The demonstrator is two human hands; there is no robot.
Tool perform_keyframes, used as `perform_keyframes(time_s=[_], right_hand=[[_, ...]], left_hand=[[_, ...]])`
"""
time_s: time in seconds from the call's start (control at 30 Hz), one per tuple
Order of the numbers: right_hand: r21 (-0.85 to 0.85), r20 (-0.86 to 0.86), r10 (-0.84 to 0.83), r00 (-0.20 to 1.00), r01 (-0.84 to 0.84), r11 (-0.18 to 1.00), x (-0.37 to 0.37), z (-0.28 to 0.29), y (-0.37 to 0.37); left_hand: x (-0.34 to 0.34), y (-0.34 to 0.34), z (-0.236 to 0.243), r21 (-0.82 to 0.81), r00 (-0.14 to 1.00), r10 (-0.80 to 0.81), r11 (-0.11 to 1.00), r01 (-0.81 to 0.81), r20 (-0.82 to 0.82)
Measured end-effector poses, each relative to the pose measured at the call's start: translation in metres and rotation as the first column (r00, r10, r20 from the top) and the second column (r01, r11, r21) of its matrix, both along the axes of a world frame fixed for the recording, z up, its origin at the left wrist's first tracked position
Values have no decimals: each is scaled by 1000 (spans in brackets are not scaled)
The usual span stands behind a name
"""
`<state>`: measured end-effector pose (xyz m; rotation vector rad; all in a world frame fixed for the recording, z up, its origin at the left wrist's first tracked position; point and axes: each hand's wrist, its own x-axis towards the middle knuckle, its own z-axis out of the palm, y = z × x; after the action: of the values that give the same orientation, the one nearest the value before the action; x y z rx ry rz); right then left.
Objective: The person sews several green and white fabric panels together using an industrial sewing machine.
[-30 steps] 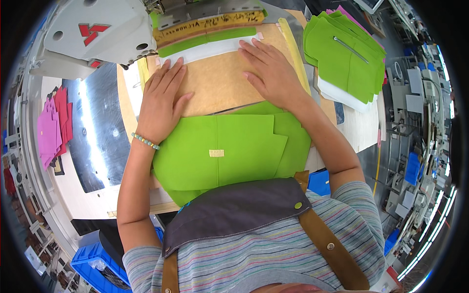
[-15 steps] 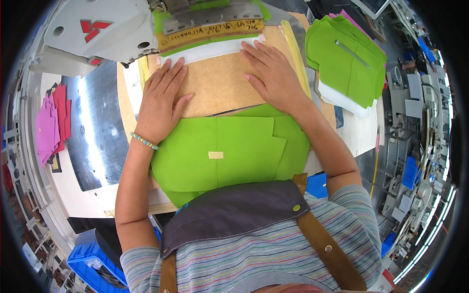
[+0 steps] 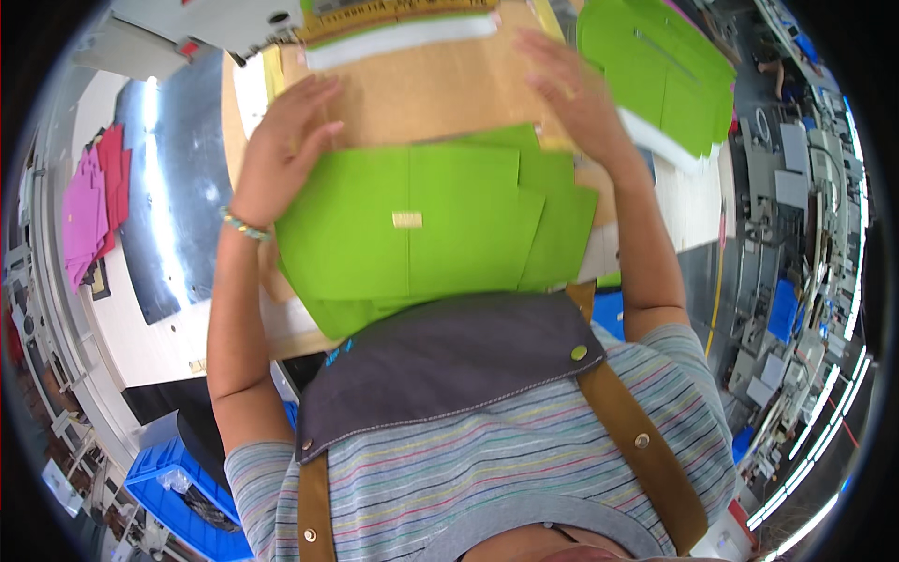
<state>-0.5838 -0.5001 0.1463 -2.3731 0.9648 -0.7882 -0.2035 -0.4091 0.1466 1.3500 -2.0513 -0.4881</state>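
Pressing a brown cardboard template (image 3: 440, 94) flat with both hands on the tabletop (image 3: 169, 328).
Left hand (image 3: 281, 155) palm down, fingers spread, on the template's left edge; right hand (image 3: 576, 94) likewise at its right edge, fingers spread. Green fabric piece (image 3: 421, 234) below the template, overhanging the tabletop's near edge; green fabric stack (image 3: 665, 75) near the far right corner.

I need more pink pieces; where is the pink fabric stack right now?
In the head view the pink fabric stack lies at the far left, beside the shiny metal plate, well left of the left hand.
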Motion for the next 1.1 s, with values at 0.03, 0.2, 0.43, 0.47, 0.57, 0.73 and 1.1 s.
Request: perform_keyframes(time_s=[0.03, 0.2, 0.43, 0.47, 0.57, 0.73, 1.1], right_hand=[[-33, 25, -80, 997, 80, 996, -11, 14, 13], [-52, 46, -201, 979, 203, 978, -49, 13, 59], [23, -43, -50, 998, 51, 998, 10, 29, 96], [16, -66, -9, 998, 10, 1000, 20, 28, 97], [-21, -48, 107, 993, -108, 994, 41, 23, 95], [28, 16, 177, 984, -178, 984, 67, 25, 83], [98, -58, 219, 974, -213, 972, 79, 61, 28]], left_hand=[[0, 11, 12, 70, 999, 15, 997, -13, -31], [3, 38, 29, 236, 1000, -15, 971, 20, -24], [-16, 46, 29, 113, 992, -31, 993, 17, 126], [-17, 48, 29, 103, 993, -11, 995, -1, 119], [-20, 48, 37, 133, 998, 13, 991, -20, 58], [-19, 45, 49, 265, 973, -33, 959, 95, -229], [-10, 20, 54, 311, 961, -23, 944, 112, -277]])
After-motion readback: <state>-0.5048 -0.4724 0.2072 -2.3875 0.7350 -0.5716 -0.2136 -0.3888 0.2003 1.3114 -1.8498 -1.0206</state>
